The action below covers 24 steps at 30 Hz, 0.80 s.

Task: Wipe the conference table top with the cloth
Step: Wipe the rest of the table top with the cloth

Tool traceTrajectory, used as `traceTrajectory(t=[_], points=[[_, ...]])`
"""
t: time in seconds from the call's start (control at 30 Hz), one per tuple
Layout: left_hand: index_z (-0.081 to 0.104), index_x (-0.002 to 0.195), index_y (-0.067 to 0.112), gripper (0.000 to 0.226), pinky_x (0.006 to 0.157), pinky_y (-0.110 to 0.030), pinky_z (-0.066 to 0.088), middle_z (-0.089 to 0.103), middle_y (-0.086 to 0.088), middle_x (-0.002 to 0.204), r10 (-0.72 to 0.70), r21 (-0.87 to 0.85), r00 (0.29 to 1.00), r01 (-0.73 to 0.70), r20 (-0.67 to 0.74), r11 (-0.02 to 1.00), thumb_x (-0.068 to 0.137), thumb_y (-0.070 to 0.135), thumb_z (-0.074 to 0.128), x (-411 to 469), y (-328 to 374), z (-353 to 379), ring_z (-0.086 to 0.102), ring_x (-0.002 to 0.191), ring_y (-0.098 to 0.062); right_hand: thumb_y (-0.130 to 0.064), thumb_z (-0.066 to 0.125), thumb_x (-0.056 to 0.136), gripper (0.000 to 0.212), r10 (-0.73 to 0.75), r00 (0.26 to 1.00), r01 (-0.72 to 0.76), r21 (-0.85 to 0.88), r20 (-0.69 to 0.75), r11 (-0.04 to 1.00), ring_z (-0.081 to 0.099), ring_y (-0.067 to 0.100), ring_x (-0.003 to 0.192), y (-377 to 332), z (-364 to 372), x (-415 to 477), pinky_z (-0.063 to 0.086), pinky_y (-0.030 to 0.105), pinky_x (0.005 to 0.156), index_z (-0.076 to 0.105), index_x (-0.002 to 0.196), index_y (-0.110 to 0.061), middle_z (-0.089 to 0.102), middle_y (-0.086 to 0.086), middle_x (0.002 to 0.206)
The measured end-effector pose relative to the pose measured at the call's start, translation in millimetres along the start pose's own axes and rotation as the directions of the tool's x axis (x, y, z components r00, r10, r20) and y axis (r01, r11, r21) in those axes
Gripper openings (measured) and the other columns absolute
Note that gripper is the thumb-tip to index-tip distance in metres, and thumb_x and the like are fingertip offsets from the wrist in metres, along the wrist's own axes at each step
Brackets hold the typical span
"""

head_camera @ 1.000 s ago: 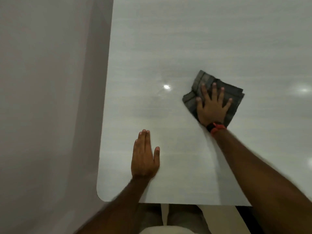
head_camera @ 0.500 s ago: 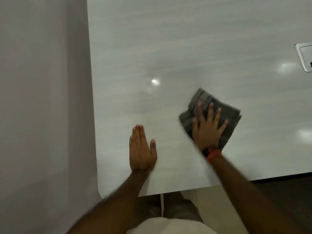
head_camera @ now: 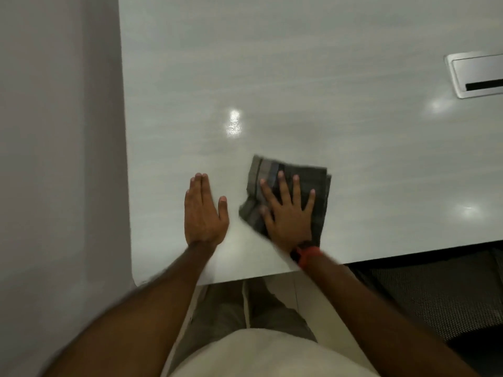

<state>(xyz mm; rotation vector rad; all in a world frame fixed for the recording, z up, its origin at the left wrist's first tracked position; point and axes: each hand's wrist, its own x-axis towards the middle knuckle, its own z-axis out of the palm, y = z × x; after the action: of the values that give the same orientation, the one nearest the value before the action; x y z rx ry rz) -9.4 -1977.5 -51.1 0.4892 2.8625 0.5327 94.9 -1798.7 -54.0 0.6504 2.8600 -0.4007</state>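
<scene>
Plainly, your right hand [head_camera: 288, 216] lay flat on the folded grey cloth [head_camera: 321, 197], fingers straight and spread wide, pressing it onto the table [head_camera: 299, 77] close to the near edge. Your palm hid the middle of the cloth, so only its striped left border, its far edge and a strip down its right side showed. The corner nearest your left hand was smeared with blur and its outline was hard to make out.

Your left hand [head_camera: 202, 213] rested flat on bare table just beside the cloth, to its left and apart from it, with the fingers straight and pressed together and the thumb held out. It held nothing.

A red band [head_camera: 309, 255] sat on your right wrist at the table's edge; a dark part next to it was too blurred to name. Both forearms [head_camera: 152, 303] were blurred toward the bottom of the view.

At the far right a metal hatch [head_camera: 476, 74] with a dark slot was set into the table top, cut off by the side of the view. Bright light spots [head_camera: 234, 123] glared on the glossy surface. Below the near edge, on the right, a dark mesh surface [head_camera: 435, 295] showed, partly cut off; what it belonged to could not be told. Your trousers [head_camera: 223, 308] and a pale shirt [head_camera: 272, 355] filled the bottom centre. Left of the table ran a plain grey surface [head_camera: 54, 131]; whether it was wall or floor could not be told.
</scene>
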Motion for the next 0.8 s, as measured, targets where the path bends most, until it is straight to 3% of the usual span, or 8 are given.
traceTrajectory(t=[0.1, 0.17, 0.37, 0.53, 0.6, 0.7, 0.8], points=[[0.012, 0.158, 0.008, 0.07, 0.125, -0.038, 0.013, 0.016, -0.01, 0.165, 0.004, -0.022, 1.0, -0.004, 0.001, 1.0, 0.101, 0.045, 0.032, 1.6, -0.8, -0.6, 0.01, 0.153, -0.021, -0.061, 0.027, 0.1, 0.065, -0.164, 0.984, 0.167, -0.047, 0.065, 0.985, -0.001, 0.035, 0.157, 5.0, 9.5, -67.8, 0.008, 0.076, 0.114, 0.009, 0.161, -0.043, 0.002, 0.002, 0.171], [0.013, 0.158, 0.008, 0.07, 0.125, -0.038, 0.014, 0.016, -0.01, 0.165, 0.004, -0.037, 1.0, -0.005, -0.011, 0.999, 0.101, 0.044, 0.034, 1.4, -1.8, 0.2, 0.011, 0.153, -0.021, -0.062, 0.027, 0.1, 0.065, -0.187, 0.98, 0.189, -0.025, 0.062, 0.982, -0.003, 0.033, 0.157, 15.0, 5.8, -47.4, 0.005, 0.075, 0.115, 0.01, 0.16, -0.045, 0.001, 0.0, 0.171], [0.019, 0.156, 0.006, 0.067, 0.124, -0.037, 0.016, 0.023, -0.013, 0.163, 0.014, -0.068, 0.999, -0.018, -0.047, 0.998, 0.102, 0.037, 0.042, 0.4, -1.5, 0.8, 0.018, 0.152, -0.025, -0.057, 0.027, 0.102, 0.061, 0.161, 0.986, -0.157, 0.073, -0.051, 0.985, -0.005, 0.035, 0.156, -22.2, -11.9, 71.0, -0.003, 0.075, 0.116, 0.011, 0.16, -0.045, 0.001, 0.001, 0.171], [0.025, 0.155, 0.004, 0.06, 0.124, -0.04, 0.022, 0.028, -0.014, 0.161, 0.056, -0.152, 0.998, -0.058, -0.015, 0.987, 0.102, 0.03, 0.038, -0.3, -7.8, -7.0, 0.023, 0.15, -0.024, -0.059, 0.019, 0.102, 0.062, -0.084, 0.996, 0.085, -0.037, 0.032, 0.996, -0.002, 0.033, 0.157, -17.9, 4.3, -36.7, 0.003, 0.073, 0.117, 0.004, 0.161, -0.044, 0.001, 0.001, 0.171], [0.027, 0.154, 0.005, 0.06, 0.123, -0.039, 0.024, 0.032, -0.013, 0.159, 0.111, -0.171, 0.994, -0.108, 0.008, 0.979, 0.103, 0.035, 0.034, -9.0, -22.1, -13.8, 0.026, 0.149, -0.024, -0.059, 0.021, 0.101, 0.061, -0.09, 0.994, 0.094, -0.054, 0.065, 0.994, 0.001, 0.031, 0.157, 2.8, 3.9, -57.9, 0.006, 0.073, 0.117, 0.008, 0.16, -0.046, 0.004, -0.002, 0.171], [0.028, 0.154, 0.007, 0.063, 0.122, -0.036, 0.022, 0.033, -0.011, 0.159, 0.015, -0.13, 0.999, -0.02, -0.04, 0.991, 0.102, 0.042, 0.031, -34.4, -63.6, -28.1, 0.028, 0.148, -0.024, -0.059, 0.018, 0.098, 0.062, 0.029, 0.999, -0.028, -0.043, 0.027, 0.999, 0.002, 0.032, 0.157, 8.6, -8.7, -6.6, 0.005, 0.074, 0.116, 0.011, 0.159, -0.048, 0.006, -0.002, 0.171], [0.024, 0.155, 0.006, 0.065, 0.123, -0.036, 0.019, 0.028, -0.011, 0.161, -0.119, -0.089, 0.99, 0.112, -0.08, 0.99, 0.102, 0.043, 0.028, -63.6, -102.5, -36.6, 0.024, 0.15, -0.024, -0.061, 0.013, 0.095, 0.067, 0.202, 0.979, -0.201, 0.043, -0.034, 0.979, 0.001, 0.039, 0.156, -33.1, -12.8, 62.3, 0.004, 0.077, 0.114, 0.014, 0.16, -0.043, 0.006, 0.004, 0.171]])
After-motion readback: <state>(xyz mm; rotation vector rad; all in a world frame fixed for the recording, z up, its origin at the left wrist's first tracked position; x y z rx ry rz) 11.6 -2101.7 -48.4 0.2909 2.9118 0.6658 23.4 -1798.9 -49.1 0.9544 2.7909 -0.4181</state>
